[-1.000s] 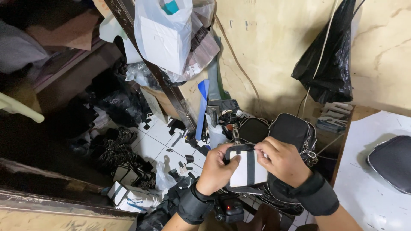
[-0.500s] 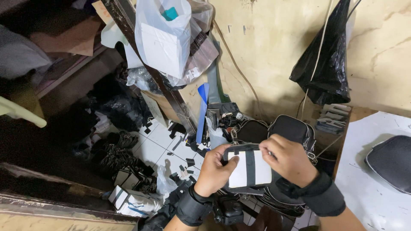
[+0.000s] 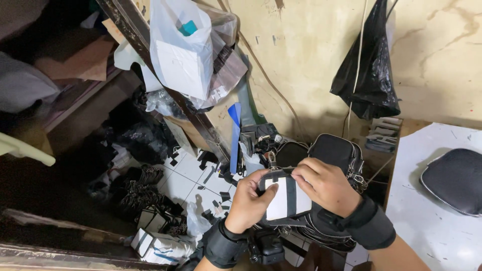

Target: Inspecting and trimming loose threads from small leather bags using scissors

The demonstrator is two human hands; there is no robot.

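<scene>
Low in the middle of the view, a small black pouch (image 3: 287, 200) with a white panel and a black strip down its face is held between both hands. It is gripped at its left edge by the left hand (image 3: 249, 200), whose fingers are curled round the side while the thumb is pressed on the white panel. Its upper right corner is covered by the right hand (image 3: 326, 186), which is closed over the zipped top edge with the fingers bent down onto it. Black wrist wraps are worn on both forearms. Beneath the pouch, a stack of further black zipped bags (image 3: 311, 232) is seen, touching its underside. Just behind the right hand, another black bag (image 3: 333, 150) is stood upright. Well apart to the right, a dark rounded bag (image 3: 454, 179) is laid on a white tabletop (image 3: 416, 216). Above, a white plastic bag (image 3: 182, 55) and a black plastic bag (image 3: 369, 75) are hung against the wall.
</scene>
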